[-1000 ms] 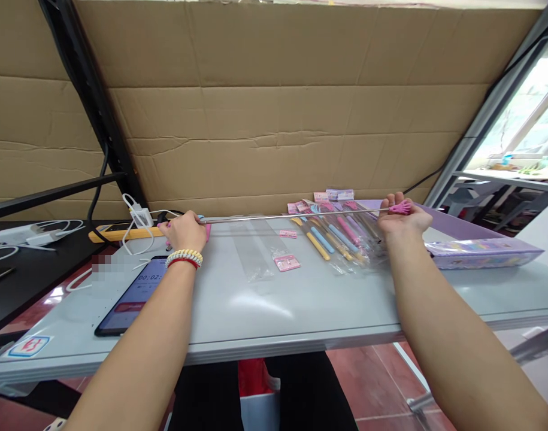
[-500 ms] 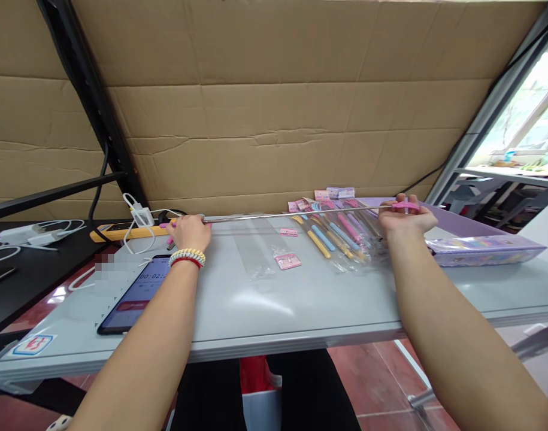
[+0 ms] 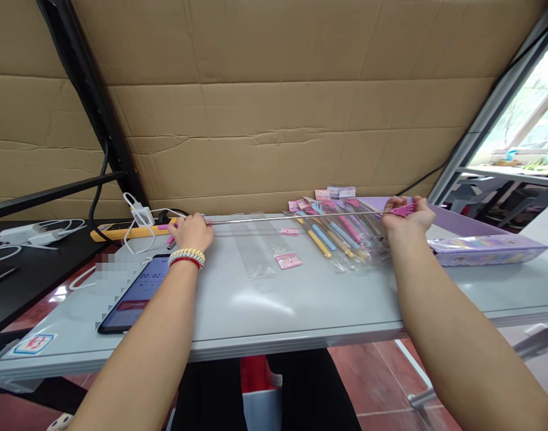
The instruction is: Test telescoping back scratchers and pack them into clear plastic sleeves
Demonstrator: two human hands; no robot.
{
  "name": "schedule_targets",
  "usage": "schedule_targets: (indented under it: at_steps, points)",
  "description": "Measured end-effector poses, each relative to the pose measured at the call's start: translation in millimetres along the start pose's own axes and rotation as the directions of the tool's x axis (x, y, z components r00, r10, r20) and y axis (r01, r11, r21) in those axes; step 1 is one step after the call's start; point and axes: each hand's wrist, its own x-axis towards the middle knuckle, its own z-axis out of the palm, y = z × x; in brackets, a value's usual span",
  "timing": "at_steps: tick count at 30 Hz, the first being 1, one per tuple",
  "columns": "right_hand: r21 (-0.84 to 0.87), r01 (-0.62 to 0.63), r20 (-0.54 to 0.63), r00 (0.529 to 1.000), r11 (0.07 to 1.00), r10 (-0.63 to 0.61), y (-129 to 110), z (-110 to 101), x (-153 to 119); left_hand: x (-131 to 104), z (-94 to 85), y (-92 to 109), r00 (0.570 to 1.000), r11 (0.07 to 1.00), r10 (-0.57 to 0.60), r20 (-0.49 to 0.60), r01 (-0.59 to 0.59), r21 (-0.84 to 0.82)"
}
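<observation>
The left hand [image 3: 191,230], left of the frame's centre, is curled shut around one end of a thin metal rod [image 3: 296,217], with a bit of pink showing past the knuckles. Its wrist wears a beaded bracelet [image 3: 185,258] in cream and red. The right hand [image 3: 407,218], right of centre, is pinched closed on the rod's other end, where a pink hand-shaped tip [image 3: 402,210] sticks out between the fingers. The rod runs nearly level between the two hands, stretched out above the far part of the grey counter [image 3: 274,305].

Under the rod's right half lies a heap of clear packets with pink, blue and yellow sticks [image 3: 336,232]. Nearer the middle lie an empty clear sleeve [image 3: 254,250] and small pink cards [image 3: 288,260]. Just beside the right hand, toward the right edge, sits a flat lilac box [image 3: 484,250]. Below the left hand a phone [image 3: 136,293] lies face up with a timer showing. Behind it, at the left, a yellow power strip [image 3: 116,230] holds white chargers. A cardboard wall [image 3: 274,108] fills the upper frame.
</observation>
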Motion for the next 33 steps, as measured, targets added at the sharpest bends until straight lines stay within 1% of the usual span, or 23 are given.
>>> schedule_targets:
  at_steps: [3, 6, 8, 10, 11, 12, 13, 14, 16, 17, 18, 19, 21, 25, 26, 27, 28, 29, 31, 33]
  points:
    - [0.058, -0.001, -0.067, 0.998, 0.998, 0.005, -3.5, -0.4, 2.1, 1.1, -4.2, 0.2, 0.993, 0.994, 0.07, 0.096, -0.077, 0.073]
    - [0.072, 0.023, -0.066, 0.998, 0.997, -0.018, -0.5, 2.8, -3.0, -3.8, -9.3, 12.8, 0.963, 0.971, 0.196, 0.186, -0.217, 0.1]
    - [0.028, 0.007, -0.011, 1.0, 1.0, -0.007, 10.0, 8.0, -13.6, -12.4, -12.3, 30.5, 0.928, 0.942, 0.306, 0.214, -0.328, 0.074]
    - [-0.088, -0.04, 0.097, 0.994, 0.995, 0.049, 28.2, 14.1, -32.4, -23.9, -15.1, 52.1, 0.89, 0.905, 0.406, 0.205, -0.423, 0.044]
    - [-0.174, -0.068, 0.18, 0.979, 0.982, 0.1, 39.7, 16.6, -45.1, -29.7, -16.5, 62.6, 0.879, 0.894, 0.433, 0.2, -0.447, 0.033]
    - [-0.253, -0.071, 0.258, 0.956, 0.965, 0.138, 52.1, 18.2, -59.8, -35.0, -18.2, 71.8, 0.876, 0.892, 0.439, 0.202, -0.452, 0.022]
    - [-0.329, -0.059, 0.347, 0.921, 0.942, 0.179, 65.0, 18.7, -76.3, -39.6, -19.9, 79.4, 0.877, 0.894, 0.437, 0.199, -0.448, 0.012]
    - [-0.394, -0.036, 0.441, 0.87, 0.918, 0.223, 77.8, 18.1, -93.9, -43.3, -21.7, 85.2, 0.883, 0.899, 0.429, 0.192, -0.438, 0.002]
    - [-0.5, -0.006, 0.584, 0.737, 0.866, 0.342, 100.3, 14.6, -128.5, -48.1, -25.0, 91.3, 0.891, 0.908, 0.416, 0.183, -0.419, -0.023]
    - [-0.539, -0.006, 0.622, 0.672, 0.843, 0.403, 108.9, 12.4, -143.6, -49.3, -26.4, 92.2, 0.895, 0.911, 0.41, 0.178, -0.411, -0.036]
    - [-0.55, -0.003, 0.651, 0.625, 0.835, 0.43, 115.2, 10.3, -155.8, -50.0, -27.3, 92.1, 0.898, 0.915, 0.404, 0.173, -0.402, -0.046]
    - [-0.561, 0.004, 0.671, 0.588, 0.828, 0.451, 119.1, 8.6, -164.6, -50.4, -27.9, 91.5, 0.903, 0.918, 0.395, 0.166, -0.392, -0.051]
    - [-0.572, 0.019, 0.692, 0.548, 0.82, 0.47, 120.4, 6.5, -171.8, -50.7, -27.5, 89.8, 0.909, 0.921, 0.389, 0.147, -0.386, -0.051]
    - [-0.605, -0.007, 0.69, 0.494, 0.796, 0.529, 111.8, 6.7, -159.8, -51.6, -22.3, 89.6, 0.886, 0.891, 0.451, 0.108, -0.441, -0.107]
    - [-0.611, -0.015, 0.684, 0.493, 0.792, 0.537, 110.1, 7.2, -155.5, -51.7, -20.7, 89.8, 0.88, 0.882, 0.466, 0.094, -0.452, -0.134]
    - [-0.615, -0.02, 0.675, 0.503, 0.788, 0.54, 108.8, 7.7, -151.4, -51.7, -19.2, 89.6, 0.876, 0.874, 0.475, 0.08, -0.459, -0.161]
    - [-0.619, -0.025, 0.661, 0.525, 0.785, 0.537, 107.9, 8.4, -147.7, -51.3, -17.9, 88.9, 0.875, 0.867, 0.48, 0.067, -0.462, -0.185]
    - [-0.622, -0.033, 0.638, 0.558, 0.783, 0.531, 107.0, 9.3, -144.2, -50.6, -16.7, 87.4, 0.876, 0.864, 0.48, 0.057, -0.46, -0.203]
    - [-0.624, -0.064, 0.573, 0.64, 0.779, 0.512, 104.8, 11.5, -137.6, -48.1, -14.9, 82.7, 0.882, 0.868, 0.467, 0.058, -0.446, -0.218]
    - [-0.626, -0.109, 0.494, 0.711, 0.772, 0.501, 101.2, 13.7, -131.7, -45.1, -13.4, 77.4, 0.892, 0.882, 0.444, 0.087, -0.417, -0.22]
